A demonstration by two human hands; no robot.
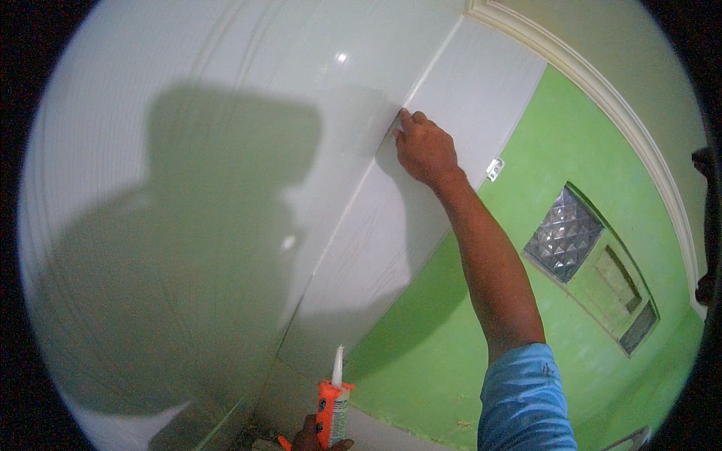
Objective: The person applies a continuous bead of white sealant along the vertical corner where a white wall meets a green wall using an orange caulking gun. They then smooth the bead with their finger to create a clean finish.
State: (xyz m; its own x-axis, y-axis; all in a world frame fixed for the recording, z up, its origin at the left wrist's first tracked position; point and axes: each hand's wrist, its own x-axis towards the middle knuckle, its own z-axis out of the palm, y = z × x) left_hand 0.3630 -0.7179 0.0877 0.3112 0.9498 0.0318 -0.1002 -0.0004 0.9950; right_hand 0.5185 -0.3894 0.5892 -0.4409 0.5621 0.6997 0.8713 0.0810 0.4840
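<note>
My right hand is up at a white wall panel, its index fingertip on the long seam between the panels. The thumb stands a little apart from that finger, the others are curled, and I see nothing held. At the bottom, my left hand grips an orange caulking gun, partly cut off by the lower edge. Its cartridge carries a white nozzle that points upward, with a ragged tip. A pale bead runs along part of the seam.
Right of the panels, a green door has a patterned glass pane. A small metal bracket sits at the panel's edge. Cream moulding curves along the upper right. My shadow darkens the left panel.
</note>
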